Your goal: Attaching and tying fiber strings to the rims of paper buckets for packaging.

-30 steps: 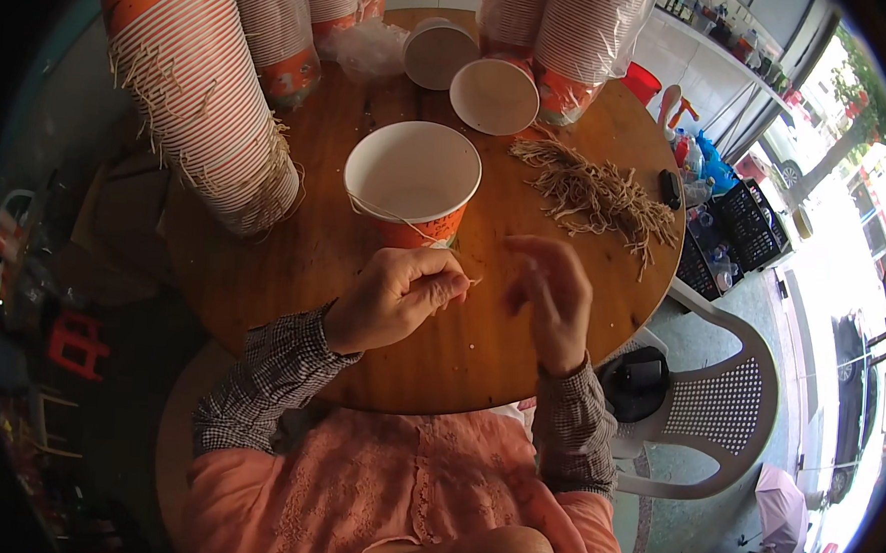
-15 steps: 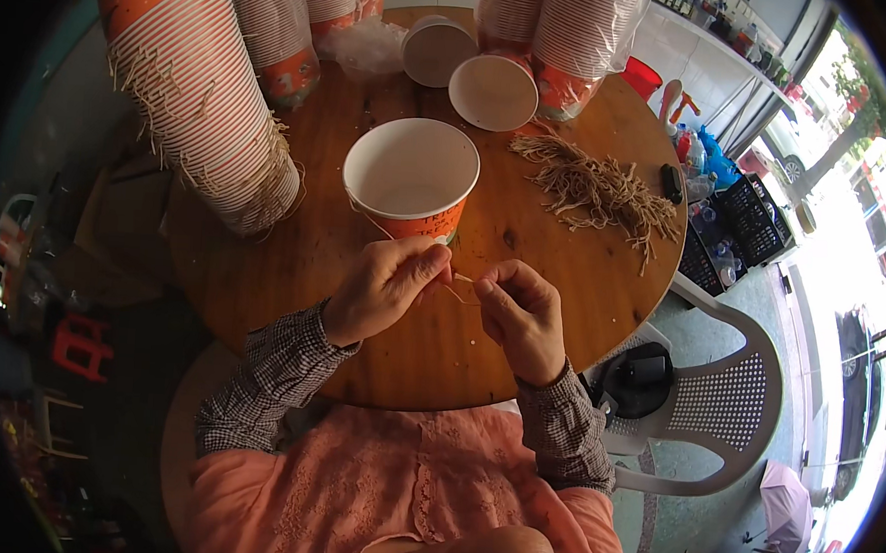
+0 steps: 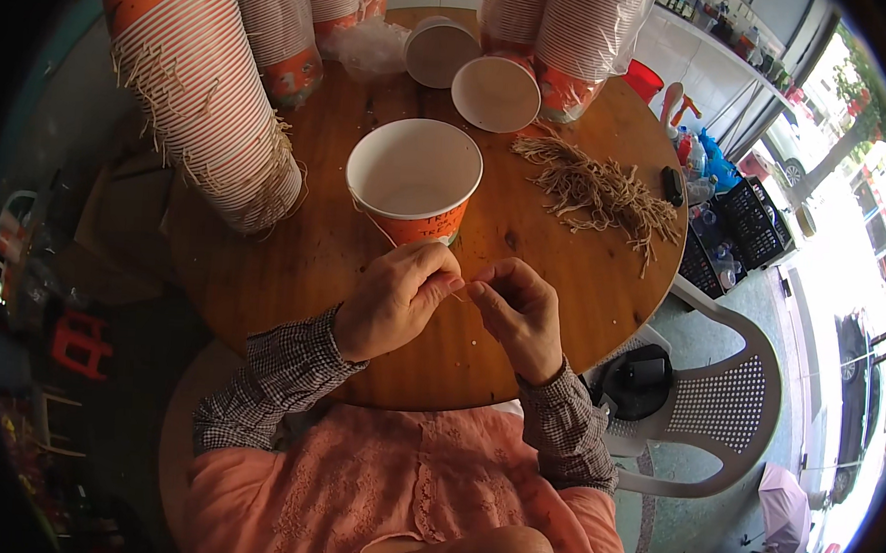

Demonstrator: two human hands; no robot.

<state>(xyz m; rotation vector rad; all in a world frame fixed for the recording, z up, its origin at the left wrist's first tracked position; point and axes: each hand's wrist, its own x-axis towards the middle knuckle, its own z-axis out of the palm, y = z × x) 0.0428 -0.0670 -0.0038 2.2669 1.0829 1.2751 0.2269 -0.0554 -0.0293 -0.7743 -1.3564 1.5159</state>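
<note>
Thin cord between left grip, right grip

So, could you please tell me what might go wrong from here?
The thin string might slip, as the left hand and right hand only seem to pinch it. A tug could tip the paper bucket, since the string runs up toward its rim. Strands from the twine pile could drop, lying near the edge of the table.
</note>
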